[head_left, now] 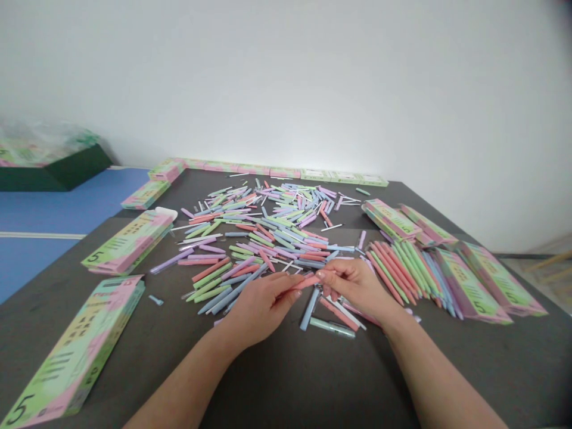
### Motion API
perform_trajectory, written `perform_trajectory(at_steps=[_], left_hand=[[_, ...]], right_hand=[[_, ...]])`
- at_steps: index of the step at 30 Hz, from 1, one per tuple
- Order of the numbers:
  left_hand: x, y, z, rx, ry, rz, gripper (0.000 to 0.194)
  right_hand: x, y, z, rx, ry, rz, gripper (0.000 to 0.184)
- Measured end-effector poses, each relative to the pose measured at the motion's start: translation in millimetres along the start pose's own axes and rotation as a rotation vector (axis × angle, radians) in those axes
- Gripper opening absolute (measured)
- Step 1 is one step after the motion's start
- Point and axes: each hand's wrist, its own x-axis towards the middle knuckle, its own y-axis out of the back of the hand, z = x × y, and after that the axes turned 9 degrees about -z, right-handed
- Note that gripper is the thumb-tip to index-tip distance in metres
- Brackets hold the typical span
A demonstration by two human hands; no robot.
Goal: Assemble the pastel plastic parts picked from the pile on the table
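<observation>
**One pink pen (pixel 306 283) pinched between left hand (pixel 261 310) and right hand (pixel 357 286)**

Both hands are closed in a fine pinch, holding the pen level just above a dark grey table (pixel 451 375). The left fingertips grip one end, and the right thumb and forefinger grip the other, with the remaining right fingers curled loosely beneath. Right under the right hand lie a pale blue pen (pixel 310 308), a mint pen (pixel 333 327), a second pink pen (pixel 338 314) and a thin white stick (pixel 347 313).

Beyond the hands, a loose heap of pastel pens (pixel 263 232) in pink, green, blue and lilac spreads across the middle of the table, mixed with more thin white sticks. To the right, a fan of pens (pixel 402 277) lies side by side, grouped roughly by colour and touching several flat green-and-pink cartons (pixel 473 283). Two more cartons marked with a 5 (pixel 127 242) lie along the left side, and another row of cartons (pixel 268 171) lines the far edge. Past the table's left corner are a blue floor mat (pixel 67 202) and a dark green box (pixel 58 170).
</observation>
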Motion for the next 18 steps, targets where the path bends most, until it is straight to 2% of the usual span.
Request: perform_trajectory(at_steps=[4, 7, 11, 15, 18], left_hand=[[1.0, 1.0, -1.4, -0.027, 0.014, 0.011, 0.027], [1.5, 3.0, -1.4, -0.036, 0.026, 0.004, 0.028], [1.3, 4.1, -0.6, -0.033, 0.016, 0.002, 0.028], [0.8, 2.9, 0.4, 0.002, 0.015, 0.015, 0.028], [0.8, 2.1, 0.3, 0.032, 0.013, 0.012, 0.027]], right_hand=[[-0.5, 1.0, 0.2, 0.045, 0.032, -0.013, 0.026], [-2.0, 4.1, -0.6, 0.028, 0.099, 0.023, 0.036], [-2.4, 6.6, -1.7, -0.082, 0.109, 0.066, 0.017], [-0.3, 4.1, 1.0, -0.083, 0.09, 0.08, 0.022], [1.8, 1.7, 4.3, -0.113, 0.073, 0.05, 0.032]])
